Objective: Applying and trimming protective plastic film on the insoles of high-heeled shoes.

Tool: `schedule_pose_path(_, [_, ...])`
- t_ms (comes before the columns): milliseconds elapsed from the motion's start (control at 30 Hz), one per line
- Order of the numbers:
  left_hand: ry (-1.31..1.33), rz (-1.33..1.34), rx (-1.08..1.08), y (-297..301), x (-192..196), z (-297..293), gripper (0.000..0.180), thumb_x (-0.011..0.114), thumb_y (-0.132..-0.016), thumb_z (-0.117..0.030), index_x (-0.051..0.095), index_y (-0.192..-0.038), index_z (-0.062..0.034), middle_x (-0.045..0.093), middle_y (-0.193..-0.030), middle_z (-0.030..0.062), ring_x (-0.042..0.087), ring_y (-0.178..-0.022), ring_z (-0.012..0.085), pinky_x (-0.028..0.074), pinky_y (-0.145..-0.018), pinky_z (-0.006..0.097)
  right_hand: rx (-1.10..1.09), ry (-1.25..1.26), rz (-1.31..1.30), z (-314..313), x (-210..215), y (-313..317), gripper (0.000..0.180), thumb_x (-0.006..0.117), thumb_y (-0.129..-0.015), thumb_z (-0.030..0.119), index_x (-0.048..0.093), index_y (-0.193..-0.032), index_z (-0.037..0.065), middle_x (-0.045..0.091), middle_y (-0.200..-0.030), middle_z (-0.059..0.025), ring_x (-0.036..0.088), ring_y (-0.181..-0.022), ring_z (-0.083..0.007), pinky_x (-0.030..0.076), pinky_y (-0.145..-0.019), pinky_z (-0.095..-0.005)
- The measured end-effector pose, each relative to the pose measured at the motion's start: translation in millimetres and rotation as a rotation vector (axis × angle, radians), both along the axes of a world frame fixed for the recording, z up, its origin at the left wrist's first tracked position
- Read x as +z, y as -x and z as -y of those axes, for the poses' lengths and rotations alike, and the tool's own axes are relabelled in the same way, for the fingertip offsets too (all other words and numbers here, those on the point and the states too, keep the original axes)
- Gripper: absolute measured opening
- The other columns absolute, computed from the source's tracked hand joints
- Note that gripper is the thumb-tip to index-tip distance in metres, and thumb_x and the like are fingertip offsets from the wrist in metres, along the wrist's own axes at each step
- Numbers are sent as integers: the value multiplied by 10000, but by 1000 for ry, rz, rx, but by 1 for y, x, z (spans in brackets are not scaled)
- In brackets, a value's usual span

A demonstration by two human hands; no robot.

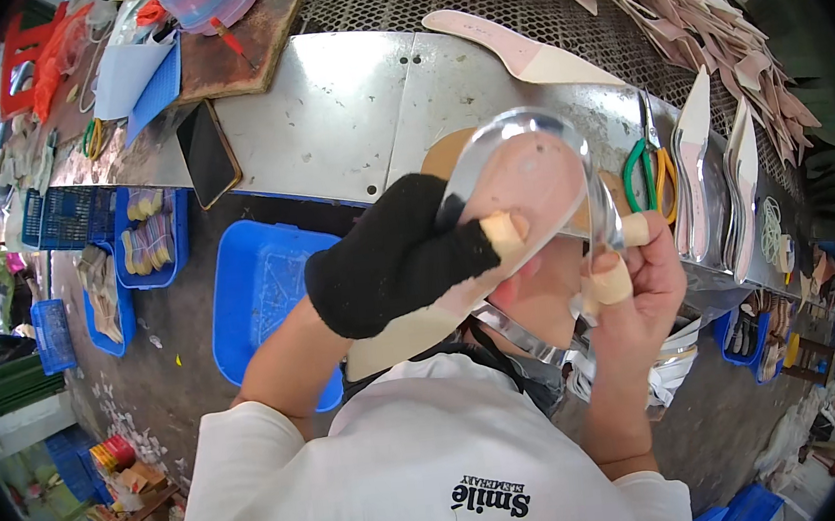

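My left hand [388, 263], in a black fingerless glove with a taped thumb, grips a pink and cream insole [537, 184] in front of my chest. A shiny silver strip [517, 122] runs around the insole's rounded end and loops down its right side. On that side my right hand [644, 284], bare with beige tape on its fingertips, is closed on the strip. The strip's lower length [520, 333] hangs below the insole. Green-and-orange-handled scissors [652, 174] lie on the bench just beyond my right hand. Behind the held insole, a tan round surface is partly hidden.
Another insole [518, 48] lies across the metal bench [323, 109]. Stacked insoles [695, 168] stand at the right, below a large heap of pink pieces [686, 19]. A phone [207, 152] rests at the bench's left edge, above a blue basin [240, 298].
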State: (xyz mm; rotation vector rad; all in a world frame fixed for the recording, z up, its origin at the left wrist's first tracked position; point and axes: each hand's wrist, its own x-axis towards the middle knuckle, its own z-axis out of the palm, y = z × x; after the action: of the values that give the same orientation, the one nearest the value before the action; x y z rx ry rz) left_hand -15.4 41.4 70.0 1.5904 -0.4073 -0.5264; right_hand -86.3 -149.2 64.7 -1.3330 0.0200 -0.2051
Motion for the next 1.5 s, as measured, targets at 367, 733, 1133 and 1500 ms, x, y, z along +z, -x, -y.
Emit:
schedule_pose_path(367, [288, -65, 437, -9, -6, 30, 472, 482, -951, -392, 539, -1192, 10, 627, -922, 67, 618, -812, 137, 504, -728, 288, -157, 281, 114, -30, -1, -36, 142, 667, -843, 56, 540, -825, -6, 587, -750, 7, 447, -603, 1, 342, -510, -152])
schedule_pose_path(733, [498, -38, 625, -13, -15, 34, 264, 605, -895, -243, 665, -952, 8, 586, -655, -20, 481, -608, 30, 380, -521, 239, -367, 618, 431, -36, -25, -50, 145, 742, -731, 10, 616, -800, -1, 515, -856, -24, 410, -588, -45, 273, -456, -180])
schedule_pose_path(1133, [422, -164, -83, -50, -41, 25, 589, 570, -903, -386, 441, -1302, 27, 550, -1226, 118, 571, -1060, 187, 456, -925, 312, 39, 170, 7, -27, -29, -70, 99, 605, -856, 48, 631, -927, -17, 596, -835, 12, 509, -717, -24, 392, -626, -172])
schedule_pose_path(1500, [614, -499, 115, -39, -42, 8, 365, 527, -926, -347, 547, -1090, -22, 614, -1090, 105, 614, -912, 163, 503, -806, 293, 145, 275, -37, 5, -28, -55, 194, 576, -838, -30, 590, -1030, -47, 604, -935, -27, 551, -829, -52, 430, -726, -180])
